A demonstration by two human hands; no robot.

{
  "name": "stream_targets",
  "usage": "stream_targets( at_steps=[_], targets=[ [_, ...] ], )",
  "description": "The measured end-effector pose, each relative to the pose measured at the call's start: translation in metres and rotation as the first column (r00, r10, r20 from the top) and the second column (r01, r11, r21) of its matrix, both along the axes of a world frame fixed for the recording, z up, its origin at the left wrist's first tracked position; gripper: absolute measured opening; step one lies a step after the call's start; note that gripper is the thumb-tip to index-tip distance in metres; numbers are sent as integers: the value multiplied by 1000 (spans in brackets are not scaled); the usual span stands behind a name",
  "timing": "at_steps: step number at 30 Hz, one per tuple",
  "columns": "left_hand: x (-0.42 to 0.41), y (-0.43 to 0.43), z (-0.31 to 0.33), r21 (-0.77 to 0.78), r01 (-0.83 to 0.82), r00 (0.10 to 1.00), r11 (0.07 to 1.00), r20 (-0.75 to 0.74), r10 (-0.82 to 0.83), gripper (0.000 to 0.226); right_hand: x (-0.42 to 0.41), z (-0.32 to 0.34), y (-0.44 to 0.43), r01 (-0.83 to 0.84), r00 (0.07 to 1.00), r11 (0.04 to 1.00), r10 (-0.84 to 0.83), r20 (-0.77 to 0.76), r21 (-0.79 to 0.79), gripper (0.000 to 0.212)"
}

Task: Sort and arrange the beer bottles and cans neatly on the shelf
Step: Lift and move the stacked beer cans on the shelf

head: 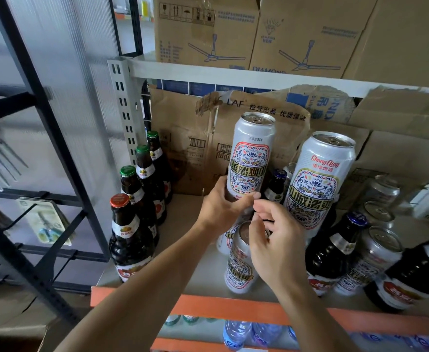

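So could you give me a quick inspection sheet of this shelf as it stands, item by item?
Surface: grey shelf with an orange front edge.
Job's things: four brown bottles lined along the left edge; blue-capped bottles and silver cans mixed at the right; a tall can upright beside the hands.
Clutter: torn cardboard boxes against the back.
Grippers: left hand grips an upside-down can; right hand curls over the top of the front can.
Cables: nothing seen.
Surroundings: fan boxes above, water bottles below, black rack at left.
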State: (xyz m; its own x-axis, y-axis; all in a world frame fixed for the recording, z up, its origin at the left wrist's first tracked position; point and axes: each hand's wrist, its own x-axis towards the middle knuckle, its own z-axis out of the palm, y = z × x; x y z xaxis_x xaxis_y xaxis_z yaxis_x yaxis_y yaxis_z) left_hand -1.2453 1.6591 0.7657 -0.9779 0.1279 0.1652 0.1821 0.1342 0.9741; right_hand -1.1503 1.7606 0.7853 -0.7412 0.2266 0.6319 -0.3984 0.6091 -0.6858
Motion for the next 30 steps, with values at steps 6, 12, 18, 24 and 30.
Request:
stream_targets(
  at_steps=[6,12,18,24,30],
  targets=[
    [-4,4,4,-45,50,999,998,5,-50,51,4,-2,2,99,994,993,-94,-64,69,27],
    [-9,3,5,-66,59,998,996,-2,-59,53,13,-19,6,133,990,972,-139,21,196,44],
    [-15,2,5,-68,49,999,996,15,-48,53,16,-28,4,102,990,968,-120,67,229,51],
    [-13,2,4,-21,23,1000,1000,18,-22,50,17,-32,5,104,991,970,-119,56,218,49],
    [-12,1,2,-29,61,998,998,23,-60,54,17,-34,4,111,992,971,-122,40,211,44]
  ],
)
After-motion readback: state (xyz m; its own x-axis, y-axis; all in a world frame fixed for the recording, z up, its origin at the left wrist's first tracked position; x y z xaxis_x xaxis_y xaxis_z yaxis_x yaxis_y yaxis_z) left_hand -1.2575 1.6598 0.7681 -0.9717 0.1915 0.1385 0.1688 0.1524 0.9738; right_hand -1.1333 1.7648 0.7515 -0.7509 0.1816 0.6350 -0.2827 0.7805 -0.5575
